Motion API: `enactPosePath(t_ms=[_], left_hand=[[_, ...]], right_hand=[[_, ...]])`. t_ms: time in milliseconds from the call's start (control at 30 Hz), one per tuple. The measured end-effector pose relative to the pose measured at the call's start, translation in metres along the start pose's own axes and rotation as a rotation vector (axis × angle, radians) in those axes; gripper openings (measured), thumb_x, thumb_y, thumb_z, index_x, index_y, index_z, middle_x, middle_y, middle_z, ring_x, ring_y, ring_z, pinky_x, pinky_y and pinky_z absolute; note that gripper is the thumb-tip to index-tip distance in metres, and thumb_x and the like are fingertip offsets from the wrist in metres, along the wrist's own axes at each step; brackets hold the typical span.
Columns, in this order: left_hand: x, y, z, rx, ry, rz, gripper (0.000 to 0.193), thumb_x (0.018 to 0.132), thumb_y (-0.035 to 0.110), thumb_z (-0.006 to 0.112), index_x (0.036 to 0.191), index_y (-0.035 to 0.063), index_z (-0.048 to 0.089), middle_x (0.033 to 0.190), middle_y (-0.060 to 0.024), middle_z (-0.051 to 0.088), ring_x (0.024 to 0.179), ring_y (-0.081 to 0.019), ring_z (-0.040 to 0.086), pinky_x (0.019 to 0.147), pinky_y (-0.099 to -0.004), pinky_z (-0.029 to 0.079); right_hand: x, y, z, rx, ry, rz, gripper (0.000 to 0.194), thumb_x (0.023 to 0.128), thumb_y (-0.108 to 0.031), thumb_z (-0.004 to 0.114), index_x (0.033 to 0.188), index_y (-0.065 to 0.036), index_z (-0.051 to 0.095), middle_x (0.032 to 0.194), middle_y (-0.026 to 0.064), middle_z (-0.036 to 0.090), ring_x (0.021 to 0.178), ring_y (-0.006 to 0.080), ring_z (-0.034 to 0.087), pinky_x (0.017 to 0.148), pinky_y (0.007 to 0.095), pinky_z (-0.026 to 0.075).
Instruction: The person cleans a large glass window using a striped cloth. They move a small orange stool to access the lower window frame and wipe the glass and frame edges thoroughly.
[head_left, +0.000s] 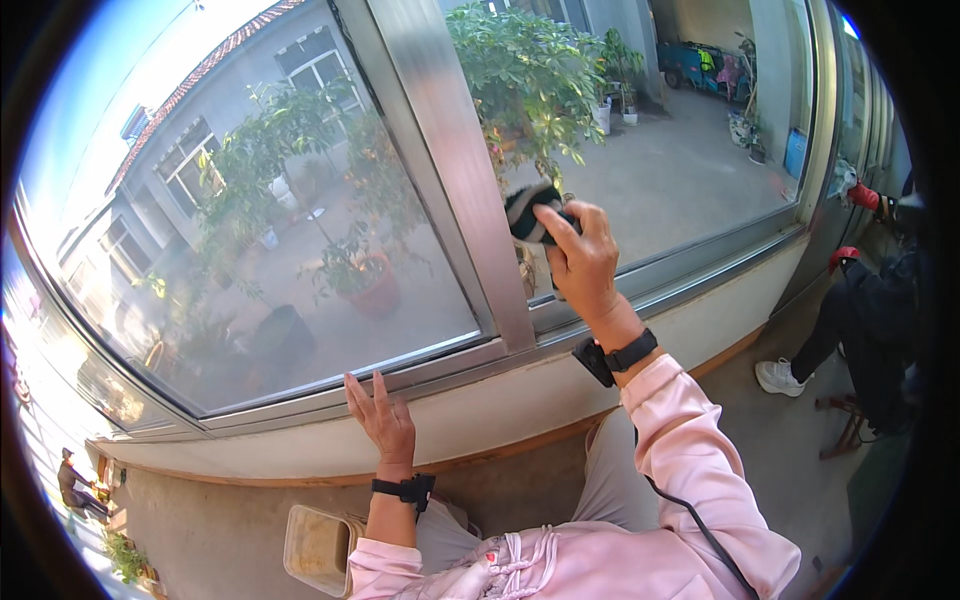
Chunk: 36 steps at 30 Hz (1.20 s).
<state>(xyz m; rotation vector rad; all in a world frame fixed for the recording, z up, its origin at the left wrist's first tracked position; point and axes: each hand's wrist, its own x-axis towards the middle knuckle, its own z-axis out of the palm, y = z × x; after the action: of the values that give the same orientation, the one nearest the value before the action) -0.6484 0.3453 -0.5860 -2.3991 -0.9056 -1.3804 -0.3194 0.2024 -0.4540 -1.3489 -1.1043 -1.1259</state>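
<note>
My right hand (583, 251) grips a dark cloth with light stripes (531, 214), held at the right window pane (675, 180) beside the wide metal upright of the frame (450, 142). Lower left, my left hand (384, 420) has its fingers apart, the tips at the bottom rail of the metal window frame (435, 373), with nothing in it. Above that hand is the left pane (300, 225), hazy, with potted plants and a house showing through it. Both wrists wear black straps.
A plastic tub (315, 551) stands on the floor by my left leg. At the right, a co-worker in dark clothes and red gloves (862, 196) holds a cloth at another window, near a low wooden stool (840, 424). Another person (75, 484) is far left.
</note>
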Motion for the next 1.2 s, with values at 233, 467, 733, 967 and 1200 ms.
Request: enactPosePath(t_ms=[233,467,733,967,1200], left_hand=[[-0.005,0.0,0.016,0.065,0.034,0.043,0.065,0.084,-0.003,0.054,0.147,0.0091,0.038,0.157,-0.0295,0.017,0.144,-0.0493,0.018,0.115,-0.0559,0.021],[-0.005,0.0,0.021,0.118,0.074,0.048,0.055,0.091,0.007,0.053,0.144,0.0096,0.041,0.153,-0.0325,0.024,0.141,-0.0512,0.023,0.113,-0.0606,0.023],[-0.007,-0.001,0.023,0.129,0.084,0.045,0.057,0.089,0.006,0.052,0.144,0.0113,0.039,0.154,-0.0316,0.024,0.142,-0.0508,0.022,0.114,-0.0608,0.019],[-0.008,-0.002,0.028,0.127,0.096,0.035,0.058,0.089,0.008,0.053,0.145,0.0115,0.037,0.154,-0.0314,0.023,0.142,-0.0511,0.021,0.114,-0.0613,0.017],[-0.011,-0.006,0.022,0.148,0.038,0.049,0.058,0.09,0.009,0.054,0.145,0.0113,0.037,0.154,-0.0321,0.022,0.142,-0.0512,0.021,0.113,-0.0617,0.018]], right_hand=[[0.171,-0.012,0.02,-0.137,0.244,-0.191,0.045,0.072,-0.005,0.07,0.114,-0.023,0.067,0.098,0.0083,0.056,0.091,0.0307,0.06,0.072,0.0425,0.051],[0.266,-0.004,0.014,-0.293,0.335,-0.126,0.038,0.079,-0.016,0.069,0.117,-0.017,0.064,0.099,0.0152,0.058,0.094,0.0368,0.061,0.077,0.0484,0.051],[0.193,0.072,-0.013,-0.396,0.458,0.189,0.042,0.08,-0.017,0.072,0.12,-0.025,0.064,0.101,0.0084,0.058,0.095,0.0328,0.061,0.073,0.0451,0.052],[0.034,-0.009,0.013,-0.211,0.19,-0.047,0.055,0.073,-0.009,0.066,0.128,-0.019,0.064,0.104,0.0134,0.057,0.091,0.0323,0.058,0.077,0.0428,0.048],[0.15,-0.005,0.017,-0.198,0.225,-0.188,0.049,0.075,-0.007,0.066,0.121,-0.021,0.063,0.1,0.012,0.057,0.089,0.033,0.06,0.074,0.0436,0.05]])
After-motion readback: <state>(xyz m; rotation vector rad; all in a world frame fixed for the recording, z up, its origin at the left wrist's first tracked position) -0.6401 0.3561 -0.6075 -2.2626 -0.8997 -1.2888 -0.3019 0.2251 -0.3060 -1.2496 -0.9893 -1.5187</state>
